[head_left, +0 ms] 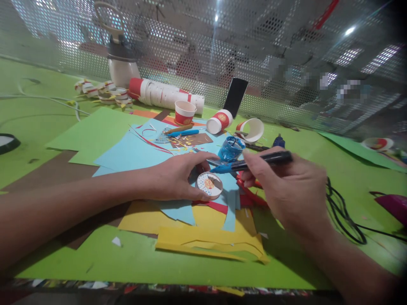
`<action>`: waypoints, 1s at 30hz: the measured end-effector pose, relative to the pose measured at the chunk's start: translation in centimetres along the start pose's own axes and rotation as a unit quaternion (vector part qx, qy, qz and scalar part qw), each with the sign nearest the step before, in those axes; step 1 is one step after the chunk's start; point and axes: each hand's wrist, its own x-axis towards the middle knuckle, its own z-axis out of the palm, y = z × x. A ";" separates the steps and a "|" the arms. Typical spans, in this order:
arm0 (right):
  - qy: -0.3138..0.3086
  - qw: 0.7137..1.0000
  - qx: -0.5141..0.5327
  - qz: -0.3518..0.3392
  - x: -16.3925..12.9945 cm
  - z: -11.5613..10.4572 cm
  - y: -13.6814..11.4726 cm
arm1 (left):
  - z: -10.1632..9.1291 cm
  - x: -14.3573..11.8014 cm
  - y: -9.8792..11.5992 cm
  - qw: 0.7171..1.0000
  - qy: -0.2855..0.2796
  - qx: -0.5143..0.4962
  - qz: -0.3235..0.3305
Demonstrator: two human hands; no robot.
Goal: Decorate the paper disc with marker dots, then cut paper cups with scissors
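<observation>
My left hand (171, 176) steadies a small round white paper piece (206, 187) by its edge, thumb at the near side and fingers at the far side. That piece has blue dots, an orange pattern and a dark patch on its face. In my right hand (286, 186) is a black pen with a blue tip (254, 162), its point just above the far rim of the round piece. Beyond it stands a small jar smeared with blue paint (231, 149). Red-handled scissors (251, 192), partly hidden, lie beneath my right hand.
Coloured paper sheets (136, 148) spread over the green table (133, 264). Behind them are a red and white cup (185, 112), a stack of cups (165, 95), a leaning phone (235, 96) and a large bottle (122, 70). A black cable (341, 212) coils at right.
</observation>
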 end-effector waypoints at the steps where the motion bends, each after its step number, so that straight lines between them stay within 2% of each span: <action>1: 0.013 1.000 0.001 -0.004 0.0 -0.1 -0.2 | 0.0 0.0 0.0 1.000 -0.002 0.000 0.002; 10: 0.024 0.999 0.003 -0.030 0.2 -0.2 -0.3 | -0.1 0.0 0.1 1.000 -0.006 -0.004 0.004; 18: -0.040 0.999 0.022 -0.023 0.1 0.0 0.4 | 0.0 -0.1 0.3 1.000 0.000 -0.006 0.005; 25: -0.068 0.997 0.005 -0.025 0.1 0.2 0.7 | 0.0 0.0 0.3 1.000 0.001 0.006 0.007; 30: -0.063 0.998 0.002 -0.017 0.1 0.1 0.6 | 0.0 -0.1 0.3 1.000 0.003 -0.003 0.010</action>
